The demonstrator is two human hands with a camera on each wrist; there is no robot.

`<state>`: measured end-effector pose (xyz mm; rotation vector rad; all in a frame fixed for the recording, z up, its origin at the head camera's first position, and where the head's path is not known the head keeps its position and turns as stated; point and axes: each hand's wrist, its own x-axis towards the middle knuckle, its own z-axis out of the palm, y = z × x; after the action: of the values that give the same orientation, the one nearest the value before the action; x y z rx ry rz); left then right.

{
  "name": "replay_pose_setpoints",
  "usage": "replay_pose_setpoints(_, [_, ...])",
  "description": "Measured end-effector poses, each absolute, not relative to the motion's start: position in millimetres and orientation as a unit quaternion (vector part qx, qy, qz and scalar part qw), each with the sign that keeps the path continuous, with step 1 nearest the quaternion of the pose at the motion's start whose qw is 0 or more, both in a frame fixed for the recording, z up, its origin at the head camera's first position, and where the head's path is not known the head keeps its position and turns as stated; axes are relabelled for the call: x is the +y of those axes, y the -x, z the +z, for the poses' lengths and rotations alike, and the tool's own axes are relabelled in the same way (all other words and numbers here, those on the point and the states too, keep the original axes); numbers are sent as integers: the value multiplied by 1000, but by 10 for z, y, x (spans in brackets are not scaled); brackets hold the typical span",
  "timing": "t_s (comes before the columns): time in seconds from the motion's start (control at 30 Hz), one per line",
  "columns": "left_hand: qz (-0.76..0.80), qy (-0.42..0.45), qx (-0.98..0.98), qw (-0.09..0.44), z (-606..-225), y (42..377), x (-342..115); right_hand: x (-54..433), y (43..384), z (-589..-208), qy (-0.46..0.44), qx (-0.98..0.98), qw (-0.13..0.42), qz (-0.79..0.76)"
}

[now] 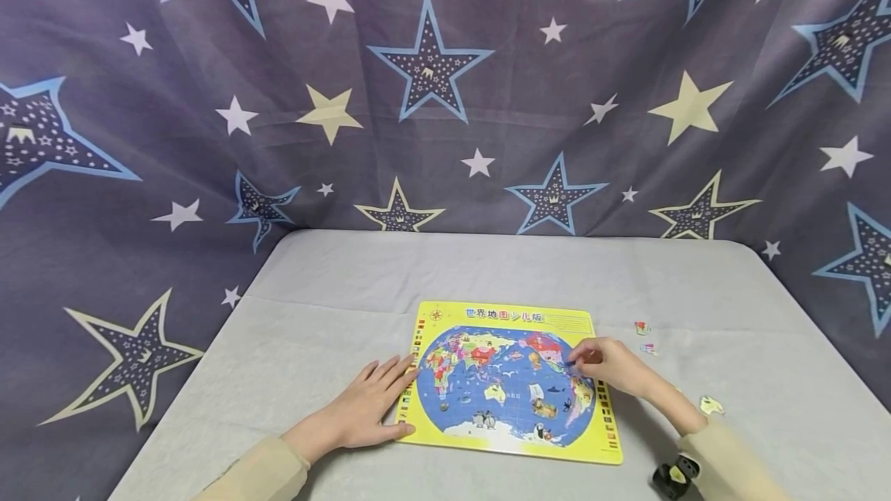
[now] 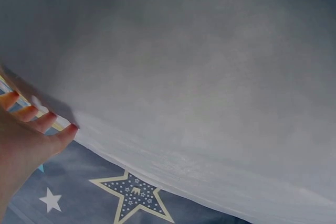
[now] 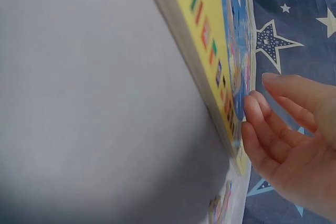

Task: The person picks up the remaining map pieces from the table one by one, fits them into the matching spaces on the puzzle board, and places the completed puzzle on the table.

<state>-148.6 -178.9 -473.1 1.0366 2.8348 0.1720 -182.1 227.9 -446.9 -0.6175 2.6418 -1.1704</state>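
Observation:
A yellow-framed world map puzzle (image 1: 515, 451) lies flat, its blue oval map largely filled with coloured land and animal pictures. My left hand (image 1: 372, 404) rests at its left edge, fingers spread over the frame; in the left wrist view the left hand (image 2: 31, 140) shows with fingers extended. Over the map's right side, my right hand (image 1: 612, 364) pinches a small blue puzzle piece (image 1: 569, 363) between thumb and fingers, close to the board. In the right wrist view the right hand (image 3: 289, 135) is bent at the board's edge; the piece is hard to make out there.
To the right of the board lie a red-green loose piece (image 1: 642, 328), a pale one (image 1: 649, 349) and a whitish-yellow one (image 1: 711, 406). A black device (image 1: 675, 476) sits by the right sleeve. A star-patterned curtain (image 1: 445, 145) hangs behind the grey-covered table (image 1: 334, 284).

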Motion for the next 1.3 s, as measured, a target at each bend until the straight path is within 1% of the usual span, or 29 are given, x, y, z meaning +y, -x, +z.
replay_pose_setpoints(0.37, [60,-340,936,61,-4724,1480,-1780,2427,1783,-4419,189,896,80,-393])
replay_pose_setpoints(0.63, [60,-341,936,61,-4719,1477,-1777,2535,1762,-4398,158,896,85,-406])
replay_pose_setpoints(1.3, [55,-338,937,66,-4722,1487,-1778,2770,1692,-4338,161,889,76,-421])
